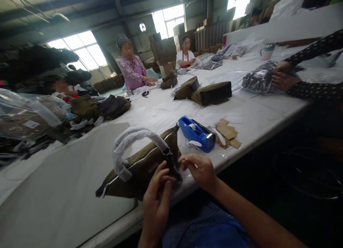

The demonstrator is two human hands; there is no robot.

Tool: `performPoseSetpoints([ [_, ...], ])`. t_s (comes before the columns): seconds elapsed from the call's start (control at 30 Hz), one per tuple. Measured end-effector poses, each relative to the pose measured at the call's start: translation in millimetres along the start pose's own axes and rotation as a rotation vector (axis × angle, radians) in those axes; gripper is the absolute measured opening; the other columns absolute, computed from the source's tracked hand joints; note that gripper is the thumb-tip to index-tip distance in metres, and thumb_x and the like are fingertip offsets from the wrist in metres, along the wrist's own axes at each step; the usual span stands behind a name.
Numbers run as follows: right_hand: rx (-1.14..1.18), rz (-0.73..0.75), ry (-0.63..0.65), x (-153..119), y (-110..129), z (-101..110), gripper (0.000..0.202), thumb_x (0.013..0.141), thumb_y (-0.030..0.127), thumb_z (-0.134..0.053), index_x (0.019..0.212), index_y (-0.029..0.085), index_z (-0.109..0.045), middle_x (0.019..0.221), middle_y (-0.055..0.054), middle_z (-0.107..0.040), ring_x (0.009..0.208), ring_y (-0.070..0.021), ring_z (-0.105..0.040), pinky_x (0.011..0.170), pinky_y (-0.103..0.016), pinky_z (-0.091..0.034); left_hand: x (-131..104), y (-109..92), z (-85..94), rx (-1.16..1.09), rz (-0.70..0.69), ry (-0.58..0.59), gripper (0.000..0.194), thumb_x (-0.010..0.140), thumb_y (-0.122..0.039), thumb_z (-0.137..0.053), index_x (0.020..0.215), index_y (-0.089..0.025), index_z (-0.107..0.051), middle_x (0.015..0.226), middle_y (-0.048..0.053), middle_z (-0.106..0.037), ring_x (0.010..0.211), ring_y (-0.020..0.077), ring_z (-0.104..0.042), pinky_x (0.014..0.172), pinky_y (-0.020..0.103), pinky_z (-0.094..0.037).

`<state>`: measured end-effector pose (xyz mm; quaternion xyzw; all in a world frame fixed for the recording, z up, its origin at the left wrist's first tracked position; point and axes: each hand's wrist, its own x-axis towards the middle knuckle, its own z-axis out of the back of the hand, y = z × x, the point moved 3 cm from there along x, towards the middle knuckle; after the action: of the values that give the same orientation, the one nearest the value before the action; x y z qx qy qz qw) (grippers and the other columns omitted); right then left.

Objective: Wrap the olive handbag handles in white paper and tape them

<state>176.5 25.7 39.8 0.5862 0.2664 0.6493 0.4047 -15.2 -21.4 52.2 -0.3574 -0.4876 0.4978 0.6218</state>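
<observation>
Two hands at olive-brown fabric handbag (140, 176), 7 o'clock in view, near table (257, 108) edge.
Left hand (158, 196) half-curled by dark hanging strap (173, 165); right hand (200, 171) narrow, fingertips close. Can't tell if either grips. Risk: hard tug toward 5 o'clock could drag bag off edge.

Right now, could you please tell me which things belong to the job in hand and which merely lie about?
Likely in use:
- olive fabric handbag with white-wrapped handles
- blue plastic tape dispenser, perhaps

Apparently lying about:
- flat brown cardboard pieces
- pink mug with green handle
</observation>
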Motion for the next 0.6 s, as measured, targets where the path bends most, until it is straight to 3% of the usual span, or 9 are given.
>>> performPoseSetpoints([
  [0.03, 0.083, 0.016, 0.002, -5.3, 16.9, 0.9, 0.018, 0.1, 0.026, -0.054, 0.097, 0.025, -0.072, 0.073, -0.001, -0.069, 0.067, -0.0163, -0.066, 0.069, -0.03, -0.054, 5.9, -4.6, -8.1, 0.011, 0.0, 0.106, 0.042, 0.094, -0.037, -0.064, 0.135, -0.027, -0.062, 0.143, 0.013, -0.06, 0.088, 0.0197, -0.069, 0.075, 0.031, -0.059],
  [0.1, 0.26, -0.025, 0.01, -13.8, 40.6, 4.3, 0.018, 0.101, 0.026, -0.054, 0.093, 0.025, -0.07, 0.068, 0.001, -0.065, 0.062, -0.0145, -0.062, 0.065, -0.029, -0.052, 14.8, -12.2, -19.6, 0.019, 0.018, 0.291, 0.056, 0.096, -0.037, -0.062, 0.149, -0.027, -0.05, 0.129, 0.012, -0.069, 0.077, 0.0158, -0.066, 0.074, 0.03, -0.057],
  [0.2, 0.562, -0.191, -0.019, -19.5, 48.8, 14.0, 0.019, 0.101, 0.033, -0.058, 0.089, 0.025, -0.07, 0.064, 0.002, -0.063, 0.059, -0.0133, -0.06, 0.063, -0.027, -0.05, 17.6, -18.6, -27.2, 0.007, 0.024, 0.431, 0.038, 0.096, -0.039, -0.062, 0.13, -0.023, -0.069, 0.101, 0.007, -0.077, 0.08, 0.018, -0.067, 0.078, 0.029, -0.054],
  [0.3, 0.799, -0.361, -0.12, -19.7, 35.8, 28.6, 0.017, 0.094, 0.04, -0.069, 0.087, 0.024, -0.073, 0.061, 0.002, -0.06, 0.056, -0.012, -0.058, 0.057, -0.024, -0.049, 11.9, -12.3, -26.4, 0.015, 0.049, 0.397, 0.025, 0.096, -0.039, -0.061, 0.102, -0.022, -0.08, 0.087, 0.006, -0.077, 0.081, 0.0199, -0.069, 0.08, 0.029, -0.054],
  [0.4, 0.801, -0.54, -0.281, -22.5, 15.3, 44.7, 0.021, 0.081, 0.042, -0.082, 0.086, 0.022, -0.076, 0.069, -0.001, -0.064, 0.059, -0.0109, -0.058, 0.054, -0.021, -0.05, 4.5, 2.5, -20.1, 0.062, 0.094, 0.285, 0.026, 0.095, -0.04, -0.061, 0.095, -0.021, -0.08, 0.075, 0.004, -0.075, 0.074, 0.019, -0.068, 0.076, 0.028, -0.054],
  [0.5, 0.726, -0.685, -0.326, -29.8, 0.7, 51.6, 0.029, 0.072, 0.042, -0.089, 0.088, 0.02, -0.079, 0.077, -0.004, -0.069, 0.063, -0.0111, -0.061, 0.057, -0.021, -0.054, -1.2, 11.1, -17.1, 0.053, 0.155, 0.229, 0.032, 0.096, -0.044, -0.059, 0.097, -0.019, -0.079, 0.073, 0.005, -0.074, 0.055, 0.014, -0.061, 0.058, 0.024, -0.051],
  [0.6, 0.739, -0.722, -0.261, -35.7, -1.3, 47.6, 0.031, 0.072, 0.044, -0.089, 0.088, 0.019, -0.079, 0.074, -0.002, -0.068, 0.06, -0.0096, -0.06, 0.057, -0.019, -0.054, -3.2, 3.3, -19.5, 0.041, 0.089, 0.122, 0.034, 0.095, -0.044, -0.061, 0.115, -0.02, -0.075, 0.101, 0.009, -0.077, 0.053, 0.0107, -0.059, 0.058, 0.025, -0.053],
])
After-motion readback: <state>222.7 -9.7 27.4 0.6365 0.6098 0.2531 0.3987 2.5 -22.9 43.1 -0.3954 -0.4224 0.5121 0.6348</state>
